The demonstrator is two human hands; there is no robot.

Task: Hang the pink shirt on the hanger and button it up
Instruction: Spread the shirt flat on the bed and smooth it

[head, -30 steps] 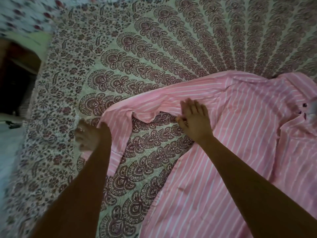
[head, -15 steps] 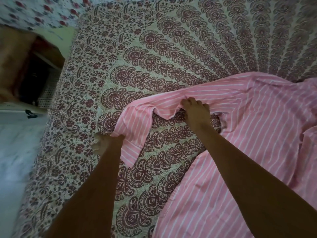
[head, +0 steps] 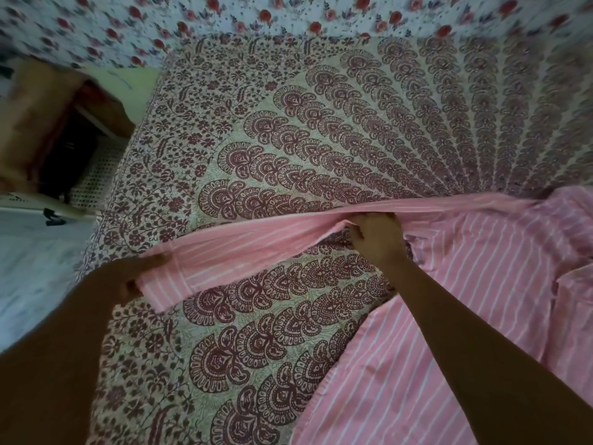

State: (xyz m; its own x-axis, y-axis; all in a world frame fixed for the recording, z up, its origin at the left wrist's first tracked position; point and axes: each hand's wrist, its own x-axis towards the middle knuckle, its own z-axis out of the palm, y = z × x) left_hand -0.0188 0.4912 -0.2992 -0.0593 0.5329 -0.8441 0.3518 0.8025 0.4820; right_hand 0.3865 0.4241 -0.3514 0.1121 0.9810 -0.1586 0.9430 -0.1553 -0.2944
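A pink shirt point(head: 475, 284) with thin white stripes lies spread over the right side of the bed. One sleeve point(head: 244, 248) stretches out to the left, lifted off the sheet. My left hand point(head: 128, 277) grips the cuff end of that sleeve. My right hand point(head: 375, 236) grips the sleeve's upper part near the shoulder, fingers curled into the cloth. No hanger is in view.
The bed carries a cream sheet point(head: 321, 139) printed with maroon peacock-feather patterns. A floral-print cloth point(head: 224, 17) runs along the far edge. Past the bed's left edge are a pale floor point(head: 29, 271) and a dark wooden piece of furniture point(head: 54, 133).
My right hand went from lying flat on the shirt to gripping the sleeve. My left hand took the cuff, and the sleeve got pulled out straight between both hands.
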